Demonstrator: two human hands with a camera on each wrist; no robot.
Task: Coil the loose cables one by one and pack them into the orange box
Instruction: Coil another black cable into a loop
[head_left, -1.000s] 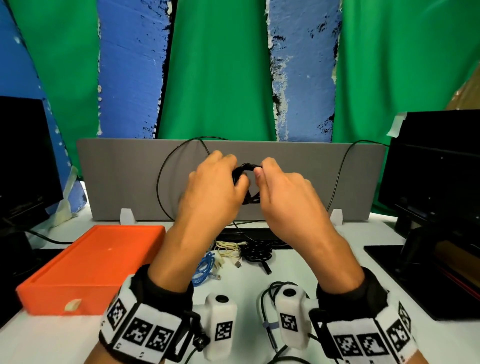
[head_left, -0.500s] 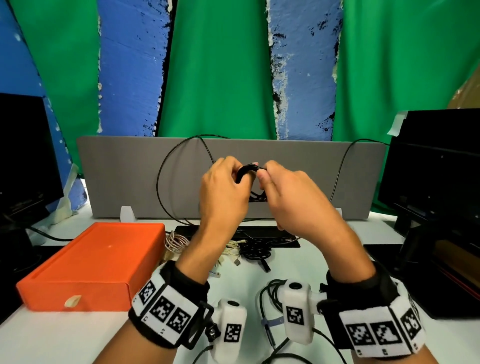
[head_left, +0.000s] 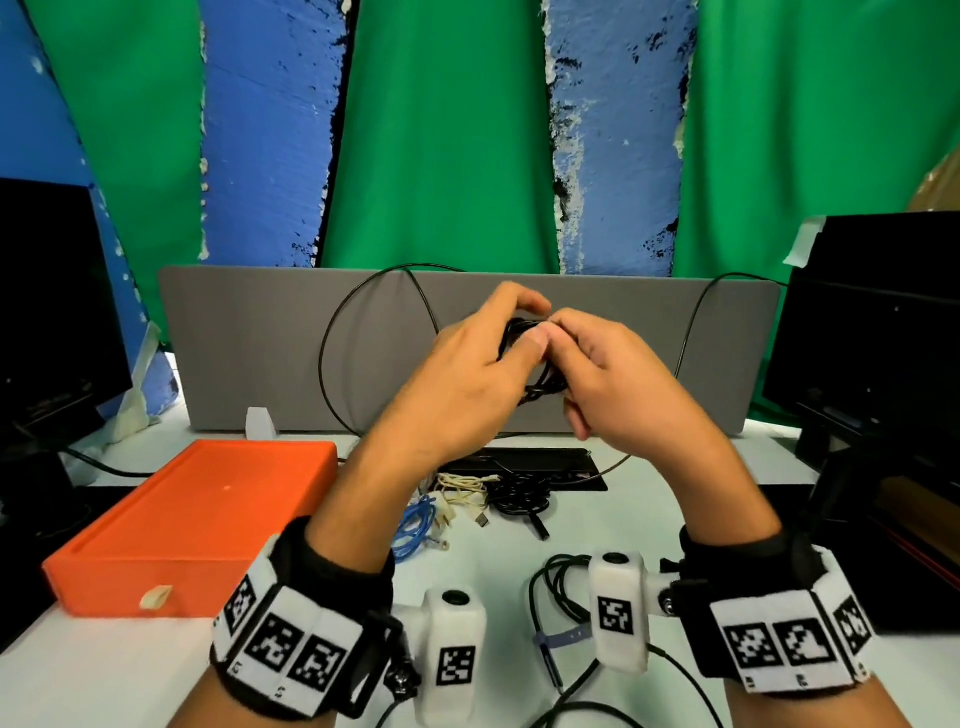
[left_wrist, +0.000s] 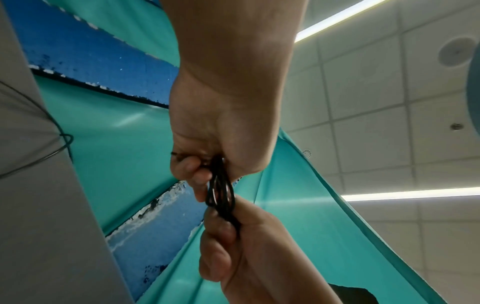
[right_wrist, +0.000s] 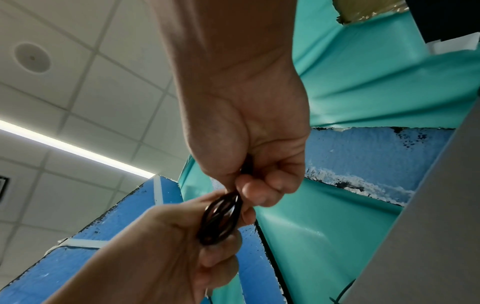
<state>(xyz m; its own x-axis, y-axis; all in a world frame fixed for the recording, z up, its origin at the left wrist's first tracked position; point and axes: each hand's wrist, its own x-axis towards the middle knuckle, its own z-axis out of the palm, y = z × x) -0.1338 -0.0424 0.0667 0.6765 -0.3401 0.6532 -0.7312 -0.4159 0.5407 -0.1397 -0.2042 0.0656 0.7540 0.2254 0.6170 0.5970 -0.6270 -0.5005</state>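
While coiling: both hands work raised above the desk, keeping the loops free.
Left hand (head_left: 457, 384): fingers curled, pinching the black cable (head_left: 524, 338) bundle so its loops stay stacked.
Right hand (head_left: 618, 384): pinching the bundle at 3 o'clock, apparently feeding the tail.
Orange box (head_left: 197, 525): on the desk at 8 o'clock, lying within reach for packing.

Box (head_left: 197, 519) on desk (head_left: 130, 670), left side, near front edge. Partition panel (head_left: 249, 353) upright along desk's back edge. Cable pile (head_left: 467, 493) mid-desk, right of box, before flat pad (head_left: 571, 467) lying below panel. Monitor (head_left: 47, 312) at left edge, another monitor (head_left: 872, 338) at right edge. Left hand (head_left: 462, 384) and right hand (head_left: 618, 384) raised above pile, before panel, coiled cable (head_left: 540, 374) between them. Cable's loose loop hangs before panel, behind hands.
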